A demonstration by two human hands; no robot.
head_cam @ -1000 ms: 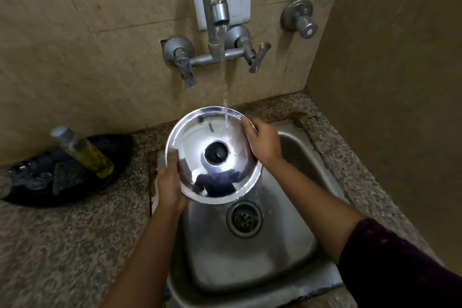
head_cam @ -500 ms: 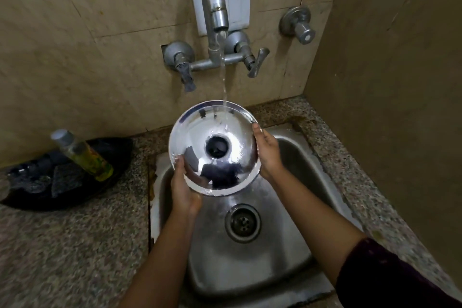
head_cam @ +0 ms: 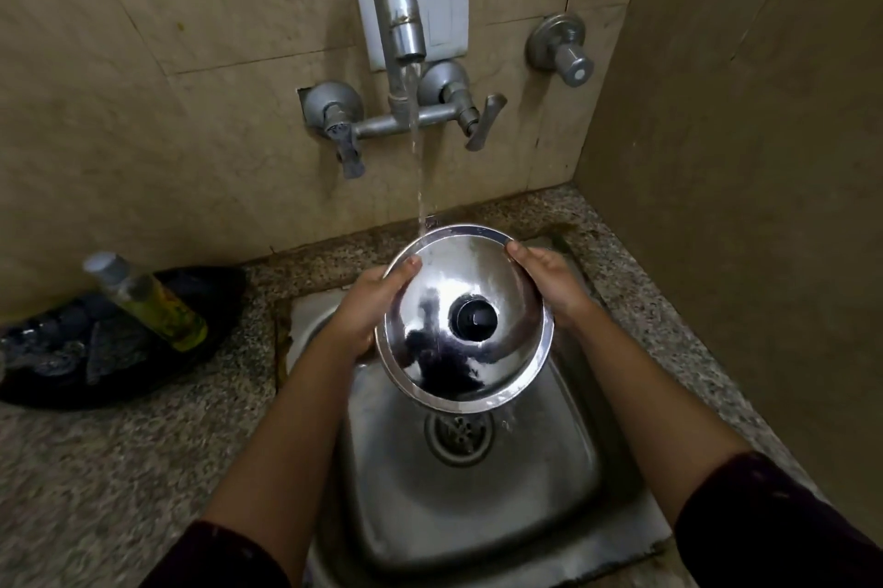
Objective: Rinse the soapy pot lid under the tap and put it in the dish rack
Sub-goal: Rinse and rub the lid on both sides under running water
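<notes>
Both hands grip a shiny steel pot lid by its rim: the left hand clasps the left edge with its thumb over the upper rim, and the right hand clasps the right edge with fingertips on top. Dark sleeves cover both forearms near the camera. Held above a steel sink, the lid tilts toward the viewer, black knob facing up, with the drain just below it. Water drips off its lower edge. Farther back, a stream from the wall tap strikes the lid's far rim. Left, on the speckled counter, a black tray holds a soap bottle
</notes>
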